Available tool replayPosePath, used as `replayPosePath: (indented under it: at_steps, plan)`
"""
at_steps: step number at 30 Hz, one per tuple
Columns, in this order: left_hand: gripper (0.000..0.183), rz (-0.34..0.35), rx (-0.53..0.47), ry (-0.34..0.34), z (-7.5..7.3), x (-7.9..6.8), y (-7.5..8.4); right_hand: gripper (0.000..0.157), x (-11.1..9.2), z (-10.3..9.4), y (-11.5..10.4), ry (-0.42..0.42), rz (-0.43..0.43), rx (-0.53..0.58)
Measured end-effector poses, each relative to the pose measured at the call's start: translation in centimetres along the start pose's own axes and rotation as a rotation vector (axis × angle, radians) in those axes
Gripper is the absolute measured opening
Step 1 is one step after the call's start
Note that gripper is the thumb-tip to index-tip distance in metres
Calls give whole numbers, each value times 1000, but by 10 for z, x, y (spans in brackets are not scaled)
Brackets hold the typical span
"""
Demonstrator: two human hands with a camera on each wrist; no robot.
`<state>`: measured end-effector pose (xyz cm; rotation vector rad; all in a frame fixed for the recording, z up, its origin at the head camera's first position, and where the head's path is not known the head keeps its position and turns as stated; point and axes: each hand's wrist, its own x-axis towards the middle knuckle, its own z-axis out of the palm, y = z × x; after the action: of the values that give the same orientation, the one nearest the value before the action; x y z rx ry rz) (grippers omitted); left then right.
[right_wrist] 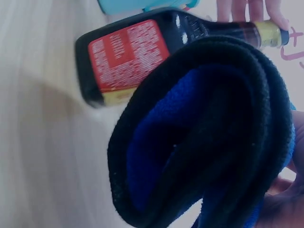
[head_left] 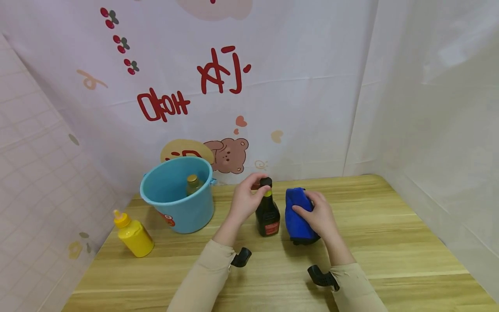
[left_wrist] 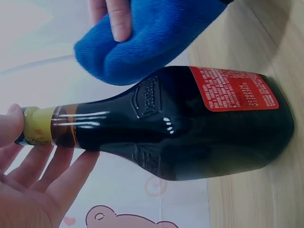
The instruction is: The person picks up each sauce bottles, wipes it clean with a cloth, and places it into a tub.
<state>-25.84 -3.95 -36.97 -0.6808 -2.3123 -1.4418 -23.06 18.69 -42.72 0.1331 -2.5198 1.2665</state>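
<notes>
A dark sauce bottle point(head_left: 267, 216) with a red label and black cap stands upright on the wooden table. My left hand point(head_left: 246, 195) grips it around the cap and neck, thumb on one side and fingers on the other, as the left wrist view shows. Just to its right, my right hand point(head_left: 320, 214) holds a folded blue cloth point(head_left: 297, 216) with a black border, pinched between thumb and fingers. In the left wrist view the cloth point(left_wrist: 142, 38) overlaps the bottle's shoulder. From the right wrist, the cloth's black edge point(right_wrist: 118, 161) opens into a hollow fold that partly covers the bottle point(right_wrist: 85, 61).
A light blue bucket point(head_left: 199, 212) stands left of the bottle, with a gold-capped bottle point(head_left: 192, 185) inside. Further left is a yellow squeeze bottle point(head_left: 136, 238). A patterned curtain point(head_left: 304, 108) hangs behind the wooden table point(head_left: 390, 242).
</notes>
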Motion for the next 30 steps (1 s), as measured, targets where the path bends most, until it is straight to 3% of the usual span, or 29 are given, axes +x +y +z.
replayPosePath:
  at_steps: [7, 17, 23, 30]
  plan:
    - [28, -32, -19, -66, -3, 2, -1, 53, 9, -3, -24, 29, -63, 31]
    - [32, -48, -1, -43, -3, 1, -2, 49, 24, 1, -67, 88, -218, 59]
    - [31, -32, -8, -49, -4, 0, -2, 39, 24, 10, -63, 74, -231, 64]
    - [29, -8, -18, -52, -4, 1, -2, 36, 20, 22, -45, 21, -211, -31]
